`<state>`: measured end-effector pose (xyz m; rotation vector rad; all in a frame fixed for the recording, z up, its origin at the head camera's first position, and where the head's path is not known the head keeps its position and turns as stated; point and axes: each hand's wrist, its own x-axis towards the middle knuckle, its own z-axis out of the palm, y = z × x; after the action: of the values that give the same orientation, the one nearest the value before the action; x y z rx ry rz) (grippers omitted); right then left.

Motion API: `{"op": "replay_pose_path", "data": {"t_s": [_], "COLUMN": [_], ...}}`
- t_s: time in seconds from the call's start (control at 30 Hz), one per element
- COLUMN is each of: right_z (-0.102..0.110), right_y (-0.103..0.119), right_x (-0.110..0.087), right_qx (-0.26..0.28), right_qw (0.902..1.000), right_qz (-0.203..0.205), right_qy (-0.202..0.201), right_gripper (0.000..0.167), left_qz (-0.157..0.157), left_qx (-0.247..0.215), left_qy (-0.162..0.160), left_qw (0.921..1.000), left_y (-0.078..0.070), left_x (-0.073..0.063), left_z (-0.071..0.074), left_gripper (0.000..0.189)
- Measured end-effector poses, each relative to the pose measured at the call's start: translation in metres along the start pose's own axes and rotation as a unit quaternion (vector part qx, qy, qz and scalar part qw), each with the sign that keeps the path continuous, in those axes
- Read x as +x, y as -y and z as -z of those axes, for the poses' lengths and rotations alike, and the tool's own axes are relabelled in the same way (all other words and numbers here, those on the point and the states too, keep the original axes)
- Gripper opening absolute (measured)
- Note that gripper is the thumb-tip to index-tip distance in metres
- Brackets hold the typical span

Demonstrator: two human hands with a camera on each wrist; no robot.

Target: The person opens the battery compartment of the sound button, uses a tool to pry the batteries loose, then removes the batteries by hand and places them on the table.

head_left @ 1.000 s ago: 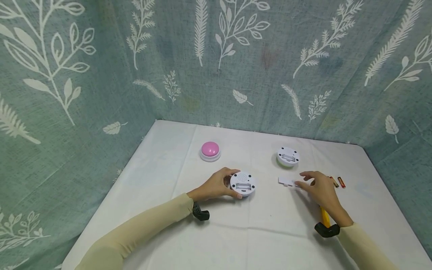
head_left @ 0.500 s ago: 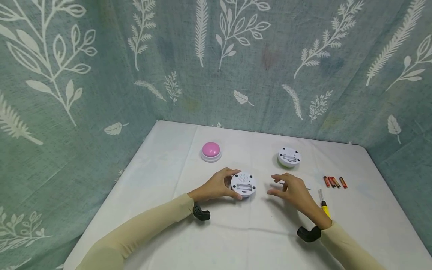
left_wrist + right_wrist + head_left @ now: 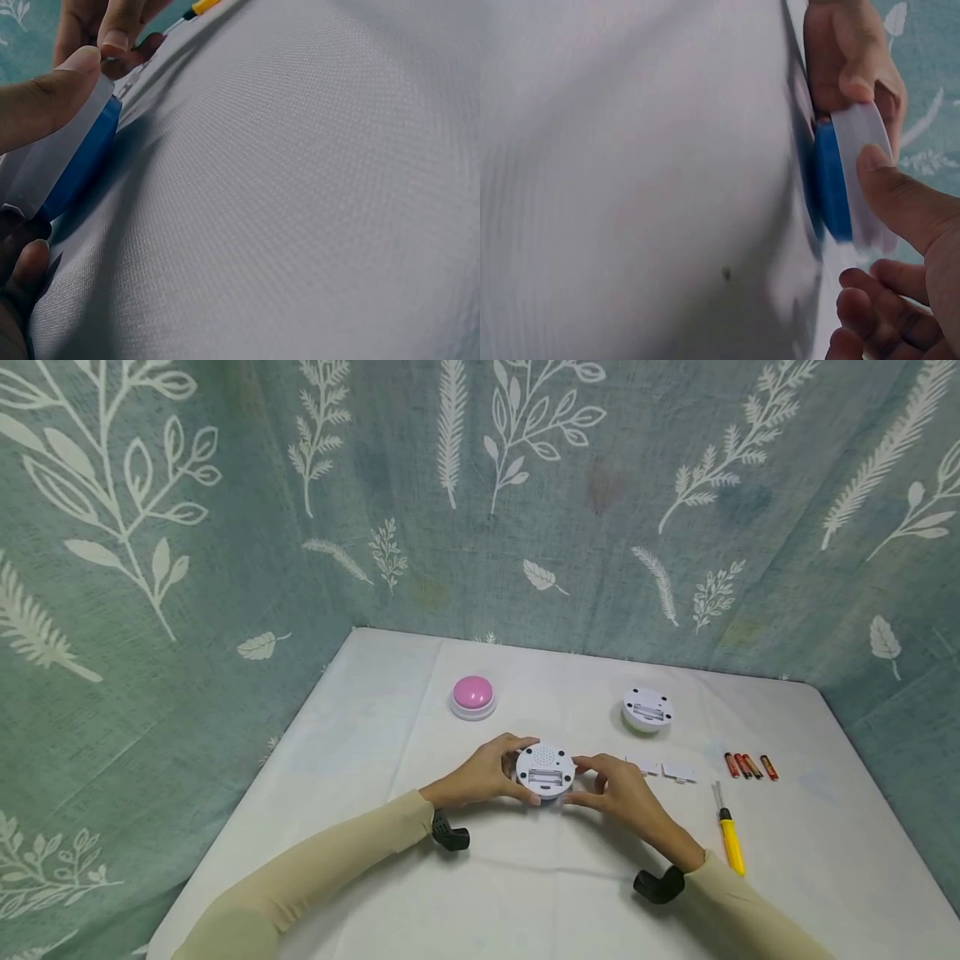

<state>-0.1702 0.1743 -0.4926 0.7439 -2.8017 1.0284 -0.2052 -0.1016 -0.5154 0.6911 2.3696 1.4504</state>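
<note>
Upside down near the table's middle, a white-and-blue buzzer (image 3: 544,758) shows its speaker holes and a battery compartment without a cover. My left hand (image 3: 487,772) grips its left side, thumb at the near edge and fingers at the far edge. At the right side of the buzzer, my right hand (image 3: 626,793) curves its thumb and index finger about the rim. The right wrist view has this thumb (image 3: 889,184) over the white base, with the other fingers curled below. Blue dome and white base (image 3: 56,161) show from the side in the left wrist view.
A pink buzzer (image 3: 473,693) stands upright at the back; a green-and-white buzzer (image 3: 647,707) lies overturned farther right. Beyond my right hand are small white battery covers (image 3: 678,772), several red batteries (image 3: 742,766) and a yellow-handled screwdriver (image 3: 731,842).
My right hand has come left from beside the battery covers to the buzzer's right side, uncovering the batteries and screwdriver. My left hand has kept its grip on the buzzer.
</note>
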Motion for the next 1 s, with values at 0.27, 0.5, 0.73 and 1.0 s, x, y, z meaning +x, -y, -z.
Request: {"op": "replay_pose_path", "data": {"t_s": [0.27,0.5,0.73,1.0], "right_z": [-0.006,0.000,0.011,0.026], "right_y": [0.000,-0.001,-0.006,-0.022], "right_x": [0.000,0.001,0.008,0.023], "right_qx": [0.007,0.015,0.006,0.020], "right_qw": [0.9999,0.9996,0.9993,0.9971], "right_qz": [-0.003,-0.011,-0.020,-0.053], "right_qy": [-0.015,-0.022,-0.032,-0.050], "right_gripper": [0.074,0.077,0.073,0.068], "left_qz": [-0.013,-0.020,-0.023,-0.029], "left_qx": [0.001,0.001,-0.021,-0.009], "left_qy": [0.007,-0.002,-0.016,-0.045], "left_qw": [0.9999,0.9998,0.9994,0.9985], "left_y": [-0.004,-0.007,-0.015,-0.021], "left_x": [0.002,0.009,0.026,0.063], "left_z": [0.001,0.000,-0.002,-0.003], "left_gripper": [0.100,0.098,0.097,0.092]}}
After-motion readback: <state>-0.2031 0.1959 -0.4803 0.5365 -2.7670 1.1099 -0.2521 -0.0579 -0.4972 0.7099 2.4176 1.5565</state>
